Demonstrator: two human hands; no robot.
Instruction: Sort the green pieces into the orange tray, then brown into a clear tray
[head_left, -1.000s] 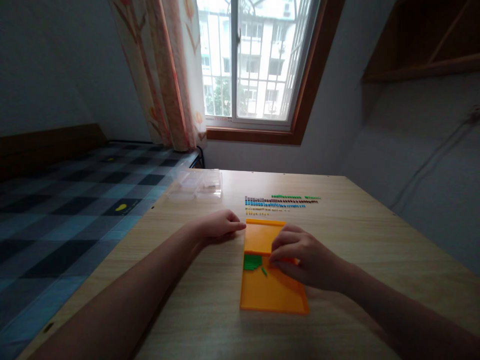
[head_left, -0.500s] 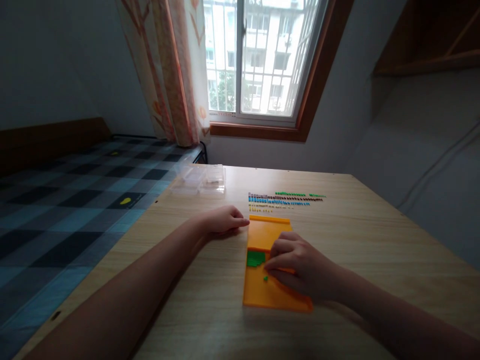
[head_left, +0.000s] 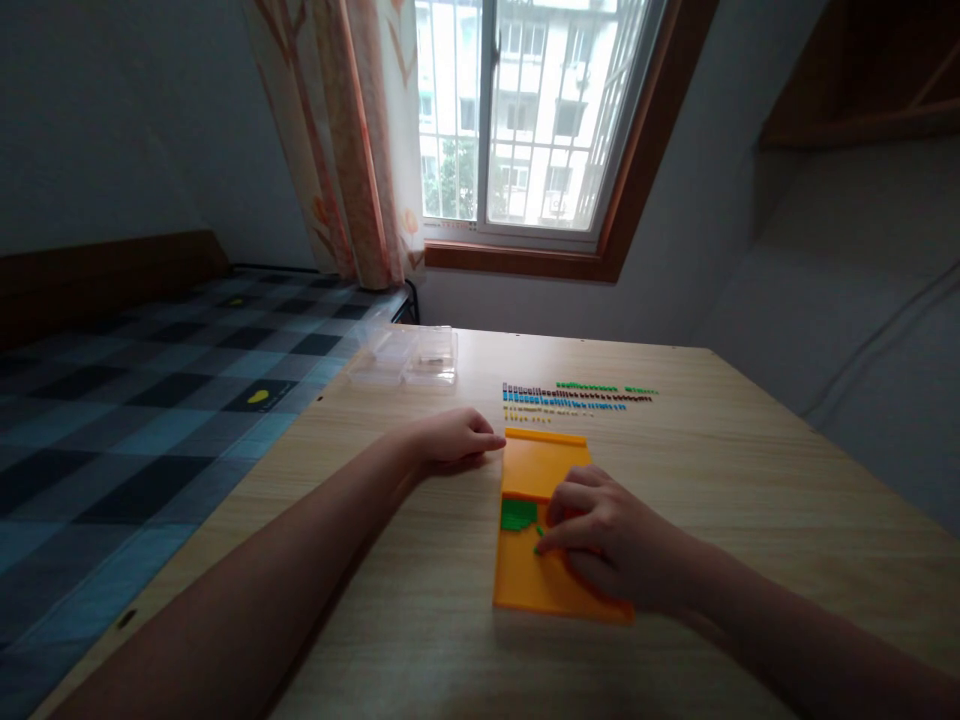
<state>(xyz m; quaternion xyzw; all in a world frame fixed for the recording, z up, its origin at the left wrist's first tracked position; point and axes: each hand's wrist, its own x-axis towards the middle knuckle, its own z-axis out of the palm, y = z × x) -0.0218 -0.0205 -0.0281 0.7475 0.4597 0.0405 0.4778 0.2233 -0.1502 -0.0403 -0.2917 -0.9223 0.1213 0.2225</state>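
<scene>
An orange tray [head_left: 551,462] lies on the table, split by a raised ridge across its middle. Below the ridge, at its left side, green strips [head_left: 517,515] sit packed together. My left hand [head_left: 457,437] rests on the table, one finger stretched out to the tray's upper left edge and the others curled, holding nothing. Over the tray's right part is my right hand [head_left: 600,525], with its index fingertip on a small green piece [head_left: 537,551] and the thumb apart from it. Another small green piece [head_left: 539,531] lies just above that fingertip.
Beyond the tray, small green pieces [head_left: 589,387], brown pieces [head_left: 574,395], blue pieces [head_left: 562,403] and yellow pieces [head_left: 527,418] lie in rows. Clear plastic boxes [head_left: 431,355] stand at the table's far left. A bed with a checked cover [head_left: 202,390] adjoins the table's left side.
My right index finger has come down onto the lower green piece, and a second piece now shows above it. My left hand stays at the tray's edge. The whole view has shifted slightly.
</scene>
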